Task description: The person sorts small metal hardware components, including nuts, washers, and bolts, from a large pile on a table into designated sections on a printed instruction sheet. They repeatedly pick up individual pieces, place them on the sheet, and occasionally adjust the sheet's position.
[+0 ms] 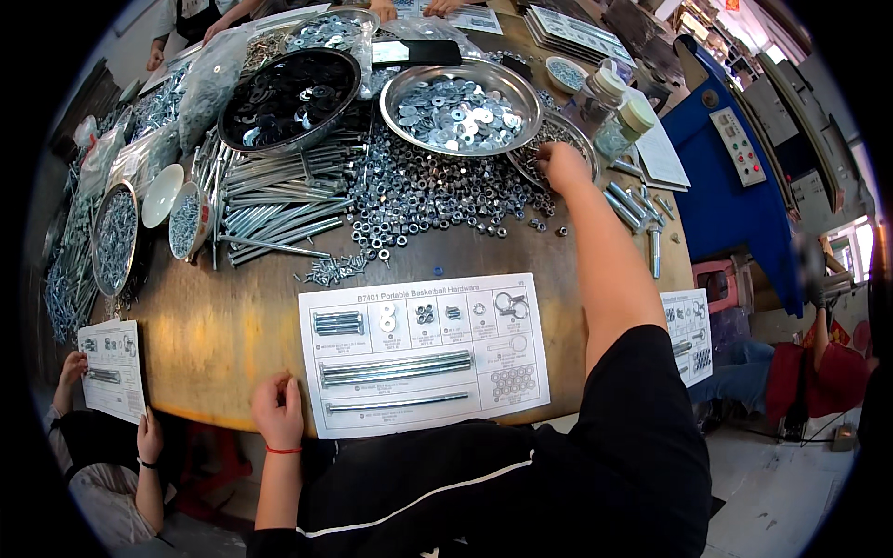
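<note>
My left hand (277,409) rests at the table's front edge, beside the left edge of a printed hardware sheet (437,428). Its fingers are curled in; whatever may be inside them is hidden. The sheet lies flat, with pictures of bolts, washers and nuts. My right hand (563,167) reaches far out to the right, down into a metal bowl (593,160) of small parts. Its fingers are bent together, their tips out of sight among the parts. Left of it stands a steel bowl of flat silver washers (456,116), above a heap of loose nuts (419,191).
Long bolts (279,200) are piled left of the nuts, below a dark pan of black washers (293,102). Short screws (335,270) lie nearer. Thick bolts (633,205) and lidded jars (621,130) stand right. A co-worker's hands hold another sheet (113,367) at left.
</note>
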Action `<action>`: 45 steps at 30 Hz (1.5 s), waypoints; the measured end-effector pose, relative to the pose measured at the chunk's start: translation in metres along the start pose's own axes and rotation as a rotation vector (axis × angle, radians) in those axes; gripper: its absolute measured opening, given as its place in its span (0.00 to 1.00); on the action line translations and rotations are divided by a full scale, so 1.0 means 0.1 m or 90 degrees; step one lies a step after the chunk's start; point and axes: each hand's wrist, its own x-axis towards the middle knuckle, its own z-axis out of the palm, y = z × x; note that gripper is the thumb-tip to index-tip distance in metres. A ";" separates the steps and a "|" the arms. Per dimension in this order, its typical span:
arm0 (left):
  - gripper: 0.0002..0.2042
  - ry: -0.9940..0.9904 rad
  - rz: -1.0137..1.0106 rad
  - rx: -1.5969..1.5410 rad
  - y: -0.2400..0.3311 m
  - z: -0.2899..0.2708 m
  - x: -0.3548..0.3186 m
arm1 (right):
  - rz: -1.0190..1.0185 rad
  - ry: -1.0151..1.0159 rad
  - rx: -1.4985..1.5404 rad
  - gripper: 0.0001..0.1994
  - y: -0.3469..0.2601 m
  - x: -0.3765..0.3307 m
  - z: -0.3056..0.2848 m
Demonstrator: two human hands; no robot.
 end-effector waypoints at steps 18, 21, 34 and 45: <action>0.05 -0.068 -0.052 -0.254 0.39 0.13 -0.08 | 0.069 -0.066 0.978 0.07 -0.04 -1.65 -0.57; 0.05 -0.109 -0.002 -0.269 0.71 0.14 -0.20 | 0.042 -0.139 0.922 0.06 -0.29 -2.16 -0.45; 0.07 -0.224 0.085 -0.176 1.11 0.21 -0.41 | -0.250 -0.011 0.389 0.08 -0.28 -3.15 0.29; 0.06 -0.287 0.131 -0.120 1.42 0.27 -0.01 | -0.273 0.014 0.280 0.09 -0.27 -2.98 0.30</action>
